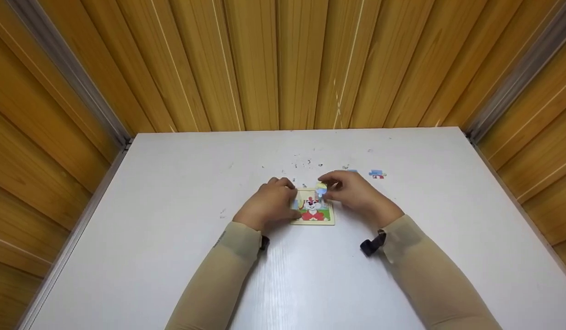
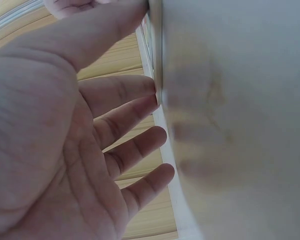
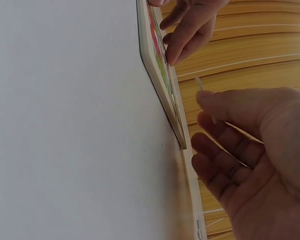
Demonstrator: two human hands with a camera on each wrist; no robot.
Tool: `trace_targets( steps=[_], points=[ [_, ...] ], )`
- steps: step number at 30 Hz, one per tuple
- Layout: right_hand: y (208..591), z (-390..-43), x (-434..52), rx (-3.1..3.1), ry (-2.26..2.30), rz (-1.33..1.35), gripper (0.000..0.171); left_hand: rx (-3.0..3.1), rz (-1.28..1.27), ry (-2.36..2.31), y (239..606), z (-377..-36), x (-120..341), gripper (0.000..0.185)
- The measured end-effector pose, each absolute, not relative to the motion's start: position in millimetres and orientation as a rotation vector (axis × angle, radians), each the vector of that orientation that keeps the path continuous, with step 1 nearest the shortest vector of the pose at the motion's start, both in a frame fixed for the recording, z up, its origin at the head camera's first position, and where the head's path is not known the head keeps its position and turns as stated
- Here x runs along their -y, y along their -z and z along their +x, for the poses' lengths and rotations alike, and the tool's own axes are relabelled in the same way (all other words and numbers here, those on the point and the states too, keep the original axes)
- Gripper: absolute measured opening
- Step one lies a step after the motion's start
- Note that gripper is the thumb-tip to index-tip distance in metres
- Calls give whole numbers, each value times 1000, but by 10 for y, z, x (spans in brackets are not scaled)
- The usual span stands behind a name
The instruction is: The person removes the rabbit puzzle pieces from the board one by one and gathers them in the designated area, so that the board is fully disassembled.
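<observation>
Yellow-brown wood-look panels (image 1: pixel 296 64) are standing behind and beside the white tabletop (image 1: pixel 173 183), with small dark marks (image 1: pixel 309 162) dotting its far part. Your puzzle board (image 1: pixel 311 222) is lying mid-table between your hands, showing a white cartoon animal in red over green and bare pale wood near its far edge. Your left hand (image 1: pixel 272 201) is resting spread wide, thumb and fingertips touching the board's left side; in the left wrist view its ring and little fingers are standing clear. Your right hand (image 1: pixel 356 190) is pinching a yellow-and-blue puzzle piece (image 1: pixel 321 189) between thumb and index finger, holding it off the board by the far right corner. One blue-and-red piece (image 1: pixel 377 174) is lying on the tabletop beyond that hand; a second, bluish one (image 1: pixel 352 171) is mostly hiding behind it. You're wearing tan sleeves (image 1: pixel 218 279) and dark wrist straps (image 1: pixel 372 246).
</observation>
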State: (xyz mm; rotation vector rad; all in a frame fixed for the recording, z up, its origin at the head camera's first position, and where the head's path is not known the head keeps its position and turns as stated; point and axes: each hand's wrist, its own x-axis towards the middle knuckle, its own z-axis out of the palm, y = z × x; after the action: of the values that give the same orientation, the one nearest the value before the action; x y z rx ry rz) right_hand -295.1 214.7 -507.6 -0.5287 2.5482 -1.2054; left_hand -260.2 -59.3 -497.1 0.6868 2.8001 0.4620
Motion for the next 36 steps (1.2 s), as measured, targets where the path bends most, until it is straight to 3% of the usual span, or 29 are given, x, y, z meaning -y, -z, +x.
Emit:
trace_targets(
  steps=[11,20,27,36],
  points=[
    [5082,-3083,-2330,-2142,1870,-122,48,-2817,674,-482,4973,-2588,610,43],
    [4918,-3151,-2578,-2140,1944,64,49,-2835,694,-476,4954,-2570,619,39],
    [4820,-3203,-2997,-2204,2033,144,36,-2834,698,-466,4968,-2586,613,44],
    [4837,-3250,-3387,-2396,1824,398,44,-2825,676,-477,4940,-2550,626,43]
  ],
)
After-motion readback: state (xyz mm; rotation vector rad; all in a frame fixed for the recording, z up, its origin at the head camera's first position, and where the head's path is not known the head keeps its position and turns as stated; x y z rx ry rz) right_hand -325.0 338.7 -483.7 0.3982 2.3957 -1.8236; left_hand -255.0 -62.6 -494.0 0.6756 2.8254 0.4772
